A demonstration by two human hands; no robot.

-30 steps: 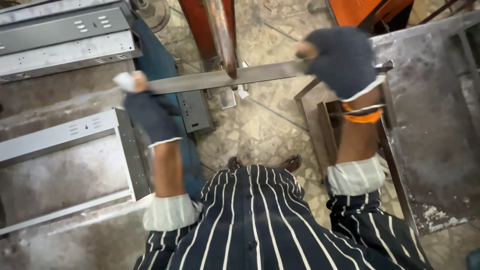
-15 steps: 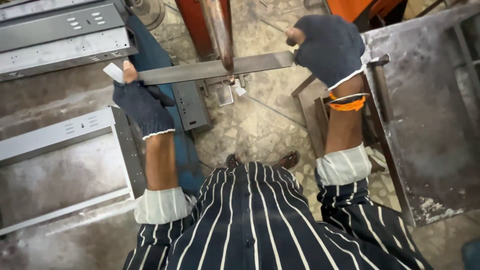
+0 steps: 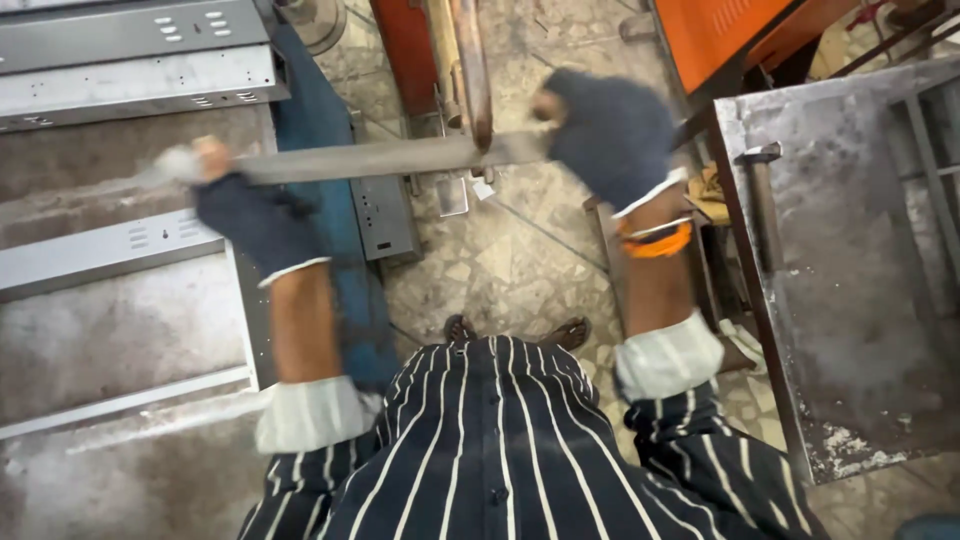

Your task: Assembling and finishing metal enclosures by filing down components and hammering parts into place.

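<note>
Motion blur is smearing the left hand [image 3: 250, 222], the right hand [image 3: 610, 135] and the long metal strip [image 3: 385, 158] between them. The strip's ends are disappearing inside the dark gloves. The grey metal panels [image 3: 130, 45] are running off the picture's left edge.

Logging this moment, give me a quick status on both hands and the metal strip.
Left hand gloved, shut on long metal strip near its left end. Right hand gloved, shut on its right end. Strip level, crossing under upright rusty bar.
</note>
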